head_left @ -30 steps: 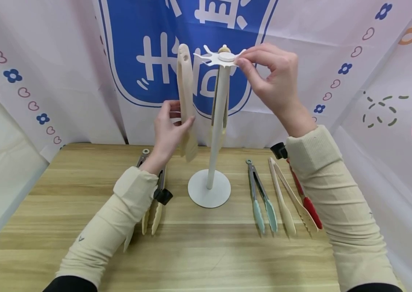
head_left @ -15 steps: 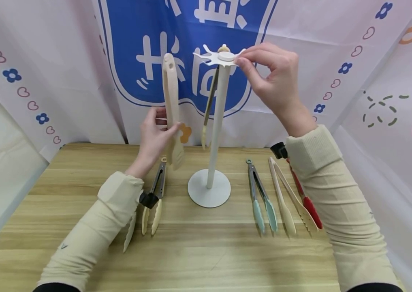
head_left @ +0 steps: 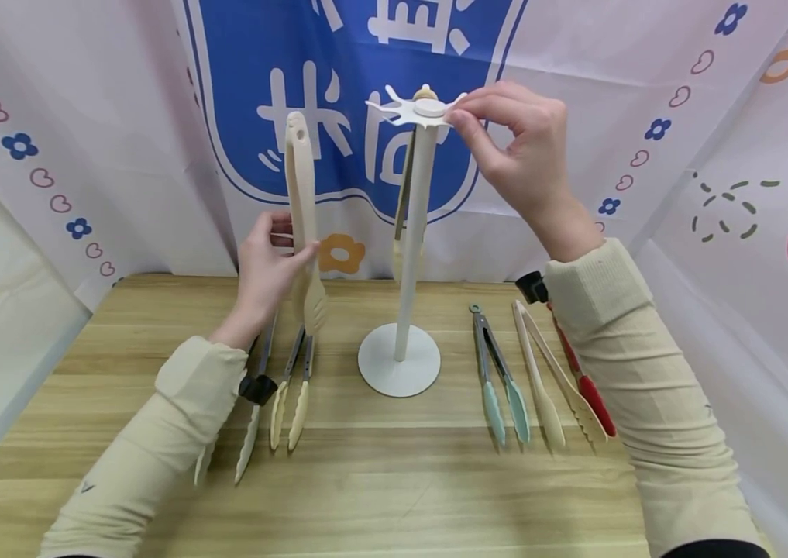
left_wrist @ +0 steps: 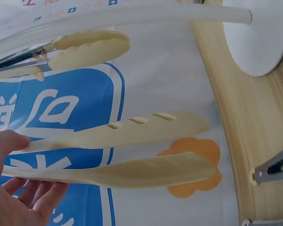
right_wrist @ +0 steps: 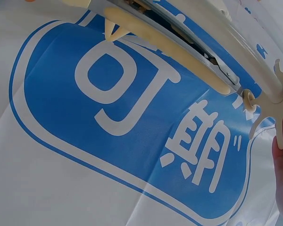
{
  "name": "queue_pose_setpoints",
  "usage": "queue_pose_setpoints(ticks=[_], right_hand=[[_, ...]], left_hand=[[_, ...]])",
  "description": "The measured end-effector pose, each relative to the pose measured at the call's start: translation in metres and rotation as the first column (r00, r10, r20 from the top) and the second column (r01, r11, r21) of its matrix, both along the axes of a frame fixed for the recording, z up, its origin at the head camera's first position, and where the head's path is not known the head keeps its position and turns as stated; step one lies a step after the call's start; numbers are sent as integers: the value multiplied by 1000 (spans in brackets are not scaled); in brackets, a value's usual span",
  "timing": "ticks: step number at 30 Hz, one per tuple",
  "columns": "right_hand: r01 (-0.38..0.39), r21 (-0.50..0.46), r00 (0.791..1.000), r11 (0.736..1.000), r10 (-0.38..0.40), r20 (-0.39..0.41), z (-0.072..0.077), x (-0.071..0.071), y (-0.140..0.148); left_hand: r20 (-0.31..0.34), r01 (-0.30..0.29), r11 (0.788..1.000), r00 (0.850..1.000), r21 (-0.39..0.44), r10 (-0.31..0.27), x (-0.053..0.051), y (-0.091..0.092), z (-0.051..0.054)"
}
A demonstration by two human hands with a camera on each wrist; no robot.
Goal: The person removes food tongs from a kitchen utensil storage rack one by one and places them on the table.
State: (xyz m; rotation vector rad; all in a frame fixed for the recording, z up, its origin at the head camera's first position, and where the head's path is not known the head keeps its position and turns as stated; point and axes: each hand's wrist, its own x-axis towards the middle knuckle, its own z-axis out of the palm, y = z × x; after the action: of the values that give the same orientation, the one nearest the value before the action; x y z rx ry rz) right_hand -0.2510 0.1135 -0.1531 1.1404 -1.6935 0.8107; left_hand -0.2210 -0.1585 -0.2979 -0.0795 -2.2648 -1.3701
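Note:
My left hand (head_left: 263, 260) holds cream tongs (head_left: 301, 186) upright by their arms, left of the white rack, between thumb and fingers. In the left wrist view the two slotted heads of these tongs (left_wrist: 155, 129) stand apart. My right hand (head_left: 522, 147) pinches one prong of the rack's hooked top (head_left: 407, 114). From a far hook hang metal tongs with pale yellow tips (left_wrist: 89, 52), partly behind the pole in the head view. The right wrist view shows their ring (right_wrist: 248, 100) on the hook.
The rack's round base (head_left: 399, 380) stands on the wooden table. To its right lie teal-tipped tongs (head_left: 498, 372), cream tongs (head_left: 540, 380) and red tongs (head_left: 592, 395). At left lie yellow-tipped tongs (head_left: 299, 411) and pale-tipped tongs (head_left: 249, 442), partly behind my left arm.
My left hand has carried the cream tongs left and slightly down, away from the rack. The hanging tongs have swung a little. My right hand keeps its pinch on the prong.

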Motion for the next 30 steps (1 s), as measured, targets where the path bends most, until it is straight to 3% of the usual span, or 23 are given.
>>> queue_pose_setpoints(ticks=[13, 30], right_hand=[[5, 9, 1000, 1000, -5, 2, 0, 0, 0], [19, 22, 1000, 1000, -19, 4, -1, 0, 1]], left_hand=[[65, -34, 997, 997, -65, 38, 9, -24, 2], [114, -84, 984, 988, -159, 103, 19, -52, -4]])
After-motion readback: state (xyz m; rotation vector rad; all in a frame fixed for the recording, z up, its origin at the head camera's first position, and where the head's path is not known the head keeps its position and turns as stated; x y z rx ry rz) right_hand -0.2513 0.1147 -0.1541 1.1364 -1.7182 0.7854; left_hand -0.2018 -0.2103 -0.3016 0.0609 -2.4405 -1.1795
